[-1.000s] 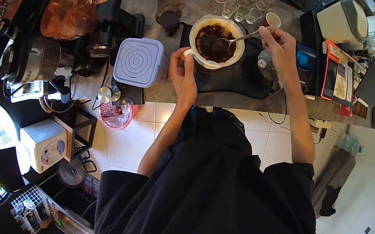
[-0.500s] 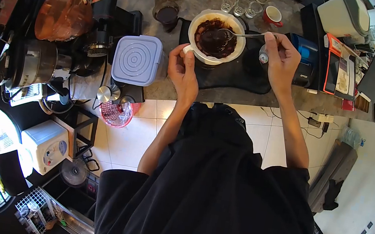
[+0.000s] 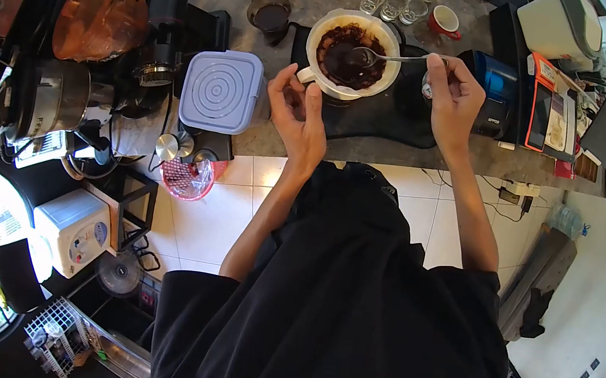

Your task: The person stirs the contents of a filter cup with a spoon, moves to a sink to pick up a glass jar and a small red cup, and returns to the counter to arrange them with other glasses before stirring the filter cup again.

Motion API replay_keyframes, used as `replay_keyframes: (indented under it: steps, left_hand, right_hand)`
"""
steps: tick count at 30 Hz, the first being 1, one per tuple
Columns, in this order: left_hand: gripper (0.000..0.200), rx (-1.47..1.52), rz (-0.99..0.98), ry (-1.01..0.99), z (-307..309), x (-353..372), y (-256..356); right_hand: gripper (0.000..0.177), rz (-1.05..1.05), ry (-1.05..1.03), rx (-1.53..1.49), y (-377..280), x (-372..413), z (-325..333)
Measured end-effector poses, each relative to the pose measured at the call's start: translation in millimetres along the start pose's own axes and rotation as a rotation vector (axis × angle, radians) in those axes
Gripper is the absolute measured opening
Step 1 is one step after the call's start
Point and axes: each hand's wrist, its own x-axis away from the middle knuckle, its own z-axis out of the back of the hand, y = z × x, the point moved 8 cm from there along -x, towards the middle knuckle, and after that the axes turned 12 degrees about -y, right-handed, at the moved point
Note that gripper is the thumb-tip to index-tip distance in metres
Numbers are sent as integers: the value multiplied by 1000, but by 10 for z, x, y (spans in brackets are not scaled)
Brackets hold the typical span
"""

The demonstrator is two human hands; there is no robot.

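Note:
A white coffee dripper with a pale paper filter stands on the counter, wet dark coffee grounds inside. My right hand pinches the handle end of a metal spoon; the spoon's bowl rests in the grounds. Beside the dripper's handle, my left hand has its thumb and fingers apart, with nothing between them. Whatever is beneath the dripper is mostly hidden. A dark mat lies under this area.
Left of my left hand is a lidded lilac container. A glass of dark liquid stands behind it. Small glasses and a red cup are at the back. A grinder with an orange hopper is at far left.
My left hand has let go of the dripper's handle, and its fingers have spread. My right hand still holds the spoon in the grounds, with the spoon's bowl shifted slightly.

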Motion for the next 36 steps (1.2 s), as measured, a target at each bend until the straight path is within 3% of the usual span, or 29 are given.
replay_keyframes:
  steps: [4, 7, 13, 17, 19, 22, 25, 29, 36]
  left_hand:
    - [34, -232, 3, -43, 0, 76, 185]
    - [31, -451, -157, -107, -66, 96, 490]
    - [26, -869, -242, -361, -365, -52, 933]
    - [37, -821, -211, -337, -307, 3, 758]
    - [49, -570, -214, -215, -215, 54, 641]
    - [48, -465, -144, -168, -189, 67, 474]
    - [49, -419, -56, -93, -131, 40, 311]
    - [42, -292, 22, -5, -90, -25, 120]
    - [29, -359, -19, 77, -46, -52, -10]
  right_hand:
    - [18, 14, -27, -16, -13, 30, -52]
    - [18, -6, -18, 22, -22, 17, -34]
    - [18, -4, 2, 27, -64, -48, -12]
    - [15, 26, -21, 117, -86, -89, -21]
    - [9, 311, -149, 363, -300, -79, -169]
    - [7, 441, -297, 469, -512, 0, -321]
    - [7, 518, -313, 458, -556, -17, -286]
    - [8, 539, -336, 417, -520, -116, -212]
    - [7, 561, -365, 352, -465, -223, -143]
